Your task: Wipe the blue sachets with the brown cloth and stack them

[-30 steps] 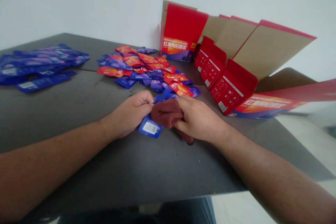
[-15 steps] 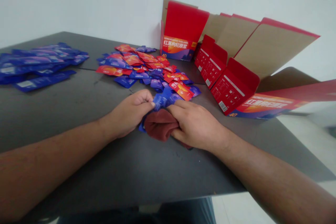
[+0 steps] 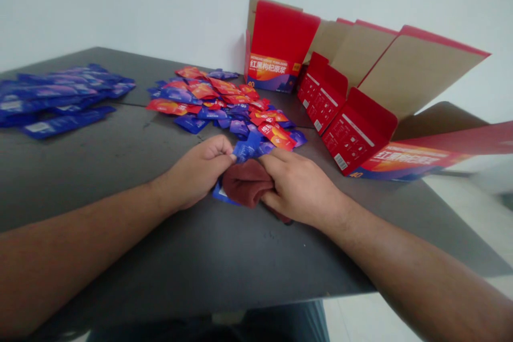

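I've got the left hand [image 3: 202, 173] pinching the left edge of a blue sachet [image 3: 246, 148] between thumb and curled fingers, and there's the right hand [image 3: 300, 184], closed around a bunched brown cloth [image 3: 248, 184]! The sachet is right between them, over the middle of the desk [image 3: 200, 267], the cloth covering its centre with both ends showing. Just beyond, I see a heap of red and blue sachets [image 3: 224, 99]; over on the left, a pile of blue packets [image 3: 60, 91]. And to the right, red cartons [image 3: 350, 131] with flaps up, before a pale wall [image 3: 140, 0].
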Action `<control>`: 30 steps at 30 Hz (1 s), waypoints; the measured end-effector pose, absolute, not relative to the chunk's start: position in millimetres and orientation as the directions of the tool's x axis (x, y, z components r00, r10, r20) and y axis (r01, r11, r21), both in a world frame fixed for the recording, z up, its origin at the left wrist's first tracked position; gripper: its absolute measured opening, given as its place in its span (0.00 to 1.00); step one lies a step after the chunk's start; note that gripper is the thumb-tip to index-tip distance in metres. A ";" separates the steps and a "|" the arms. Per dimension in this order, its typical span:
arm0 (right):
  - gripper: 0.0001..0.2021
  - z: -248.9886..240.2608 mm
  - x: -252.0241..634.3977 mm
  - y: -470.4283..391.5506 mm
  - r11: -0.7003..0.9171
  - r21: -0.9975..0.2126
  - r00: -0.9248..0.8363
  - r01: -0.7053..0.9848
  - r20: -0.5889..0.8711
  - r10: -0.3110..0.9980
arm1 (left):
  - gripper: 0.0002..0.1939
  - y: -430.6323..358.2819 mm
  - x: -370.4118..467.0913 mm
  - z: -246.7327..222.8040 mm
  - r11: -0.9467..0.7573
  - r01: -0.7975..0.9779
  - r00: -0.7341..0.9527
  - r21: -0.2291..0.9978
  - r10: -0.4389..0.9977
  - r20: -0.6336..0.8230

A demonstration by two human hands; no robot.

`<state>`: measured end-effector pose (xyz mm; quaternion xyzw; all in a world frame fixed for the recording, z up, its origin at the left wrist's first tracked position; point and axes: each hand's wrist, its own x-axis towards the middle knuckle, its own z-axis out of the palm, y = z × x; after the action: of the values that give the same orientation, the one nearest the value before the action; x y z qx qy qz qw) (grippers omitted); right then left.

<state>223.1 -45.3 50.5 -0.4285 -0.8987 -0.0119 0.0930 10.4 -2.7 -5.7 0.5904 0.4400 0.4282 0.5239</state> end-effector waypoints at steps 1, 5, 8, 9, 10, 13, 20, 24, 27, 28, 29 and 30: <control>0.08 50.1 223.2 -44.8 0.620 -0.063 -0.601 0.782 0.189 0.777 | 0.06 -2.7 10.6 -5.8 -0.059 0.068 0.243 0.996 0.969 0.041; 0.10 48.7 220.0 -48.6 0.704 -0.064 -0.692 0.707 0.140 0.708 | 0.07 -4.2 10.7 -3.6 -0.072 0.104 0.230 0.992 0.972 0.047; 0.11 49.5 219.1 -50.8 0.732 -0.058 -0.723 0.679 0.117 0.680 | 0.07 -4.5 10.5 -3.2 -0.101 0.129 0.218 0.986 0.973 0.071; 0.10 49.8 219.6 -50.4 0.709 -0.054 -0.698 0.704 0.136 0.703 | 0.07 -4.2 10.4 -3.8 -0.107 0.130 0.219 0.986 0.973 0.076; 0.09 50.0 220.3 -49.4 0.677 -0.052 -0.662 0.735 0.162 0.732 | 0.06 -3.7 10.4 -4.5 -0.110 0.126 0.223 0.986 0.971 0.079; 0.08 49.3 221.5 -46.4 0.616 -0.063 -0.593 0.785 0.209 0.777 | 0.05 -2.8 10.4 -5.5 -0.111 0.115 0.225 0.987 0.971 0.083; 0.12 48.0 218.7 -50.4 0.732 -0.052 -0.724 0.679 0.117 0.680 | 0.07 -4.8 10.1 -2.3 -0.099 0.121 0.226 0.988 0.972 0.070; 0.08 47.9 220.8 -48.1 0.648 -0.049 -0.627 0.760 0.206 0.751 | 0.07 -3.8 10.4 -4.1 -0.084 0.099 0.234 0.992 0.970 0.059; 0.08 47.0 219.8 -47.8 0.671 -0.054 -0.652 0.739 0.194 0.733 | 0.07 -3.9 10.1 -2.4 -0.089 0.129 0.236 0.988 0.970 0.057; 0.09 46.8 219.2 -48.4 0.696 -0.052 -0.680 0.716 0.173 0.712 | 0.07 -4.2 9.8 -1.3 -0.095 0.145 0.237 0.985 0.970 0.058; 0.09 46.7 218.5 -49.2 0.721 -0.049 -0.708 0.691 0.153 0.689 | 0.07 -4.6 9.6 -0.4 -0.100 0.158 0.238 0.982 0.969 0.060; 0.10 46.8 218.2 -49.9 0.740 -0.047 -0.729 0.671 0.137 0.671 | 0.07 -4.9 9.5 0.3 -0.105 0.166 0.240 0.980 0.969 0.063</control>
<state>218.2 -49.9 46.8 -0.3609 -0.9298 -0.0027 0.0727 9.5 -4.9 0.3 0.6186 0.4587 0.4120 0.4870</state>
